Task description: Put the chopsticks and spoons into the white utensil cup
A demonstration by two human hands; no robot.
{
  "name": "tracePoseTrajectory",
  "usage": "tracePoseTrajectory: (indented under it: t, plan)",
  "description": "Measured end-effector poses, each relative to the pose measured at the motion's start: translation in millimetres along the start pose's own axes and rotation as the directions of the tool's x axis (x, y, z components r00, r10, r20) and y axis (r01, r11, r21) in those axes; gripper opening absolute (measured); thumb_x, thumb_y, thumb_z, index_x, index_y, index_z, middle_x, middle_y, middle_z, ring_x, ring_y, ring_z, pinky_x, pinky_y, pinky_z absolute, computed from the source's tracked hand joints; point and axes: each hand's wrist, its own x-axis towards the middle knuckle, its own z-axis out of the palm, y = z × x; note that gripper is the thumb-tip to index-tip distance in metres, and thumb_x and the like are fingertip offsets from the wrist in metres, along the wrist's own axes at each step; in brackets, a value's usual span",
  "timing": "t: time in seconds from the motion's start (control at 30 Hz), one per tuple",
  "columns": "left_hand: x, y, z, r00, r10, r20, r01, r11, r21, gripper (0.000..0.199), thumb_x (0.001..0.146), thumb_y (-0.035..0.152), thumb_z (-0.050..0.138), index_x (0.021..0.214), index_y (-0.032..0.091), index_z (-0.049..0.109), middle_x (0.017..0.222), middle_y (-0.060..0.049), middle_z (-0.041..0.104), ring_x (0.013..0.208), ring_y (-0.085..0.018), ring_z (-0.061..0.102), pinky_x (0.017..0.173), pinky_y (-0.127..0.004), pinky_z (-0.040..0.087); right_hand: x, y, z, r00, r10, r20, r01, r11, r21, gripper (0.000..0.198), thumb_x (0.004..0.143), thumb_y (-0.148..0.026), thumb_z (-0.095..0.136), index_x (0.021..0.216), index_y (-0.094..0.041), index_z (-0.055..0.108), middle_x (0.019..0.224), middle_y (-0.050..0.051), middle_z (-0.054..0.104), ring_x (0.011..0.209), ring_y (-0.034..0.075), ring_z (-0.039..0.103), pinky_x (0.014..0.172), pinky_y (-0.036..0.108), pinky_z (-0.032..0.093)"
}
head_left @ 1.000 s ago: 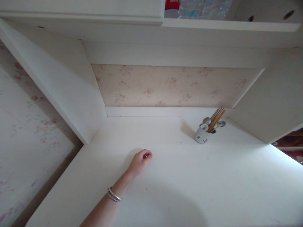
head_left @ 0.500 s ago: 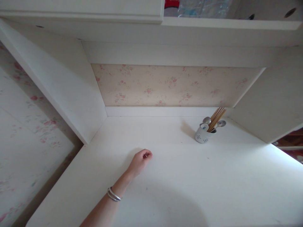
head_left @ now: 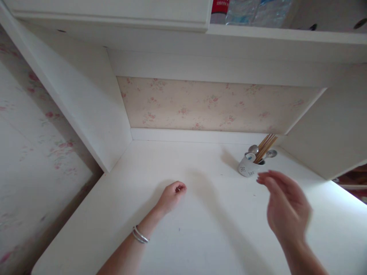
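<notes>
On the white table top (head_left: 143,168), my left hand (head_left: 170,197) rests with its fingers curled in and the thumb against them. Nothing shows in its grasp. Two silver bangles (head_left: 140,234) circle that wrist. My right hand (head_left: 288,206) is raised above the table at the right, slightly blurred, its fingers extended loosely toward the utensil holder and holding nothing visible. The white holder (head_left: 247,168) with small holes stands just beyond the fingertips, apart from them. In it are wooden chopsticks (head_left: 265,148), a metal spoon (head_left: 253,149), a white-ended utensil (head_left: 250,157) and another metal spoon (head_left: 271,154).
White side panels (head_left: 83,91) border the table on the left and right. Overhead runs a cabinet shelf (head_left: 272,36) with clear plastic bottles (head_left: 243,11) and a red-labelled item (head_left: 220,5). Floral wallpaper (head_left: 195,105) covers the back wall.
My right hand has come into view from the lower right and reaches toward the holder. The left hand stays put, still curled. The view has shifted slightly.
</notes>
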Motion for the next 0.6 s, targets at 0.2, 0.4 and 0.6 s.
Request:
tracePoseTrajectory:
  t: [0.2,0.4,0.6]
  plan:
    - [1.4,-0.5,-0.1,1.0,0.01,0.0,-0.01,1.0,0.002,0.024,0.081,0.037,0.053,0.085,0.018,0.067,0.083,-0.003,0.069,0.079,-0.017,0.06,0.073,-0.026,0.043,64.1,97.8,-0.8,0.949,0.254,-0.187,-0.314,0.825,-0.47,0.099,0.051,-0.056,0.078,0.134,-0.022,0.038,0.135,0.016,0.042,0.112,0.032,0.054,0.084,0.04,0.05]
    - [0.6,3.7,-1.2,1.0,-0.008,0.006,0.008,1.0,-0.007,0.025,0.082,0.039,0.053,0.085,0.018,0.066,0.084,-0.004,0.069,0.079,-0.018,0.06,0.073,-0.026,0.043,91.9,133.9,11.0,0.966,0.251,-0.065,-0.253,0.859,-0.444,0.093,0.053,-0.051,0.077,0.131,-0.018,0.039,0.125,0.016,0.053,0.108,0.03,0.056,0.085,0.034,0.046]
    - [-0.2,4.7,-2.8,0.999,-0.033,0.032,0.035,0.998,-0.055,0.025,0.082,0.04,0.054,0.085,0.018,0.065,0.081,-0.003,0.065,0.073,-0.015,0.056,0.068,-0.025,0.041,90.7,121.6,27.9,0.948,0.285,-0.138,-0.317,0.831,-0.457,0.082,0.052,-0.054,0.078,0.119,-0.017,0.048,0.111,0.016,0.062,0.098,0.033,0.059,0.082,0.043,0.047]
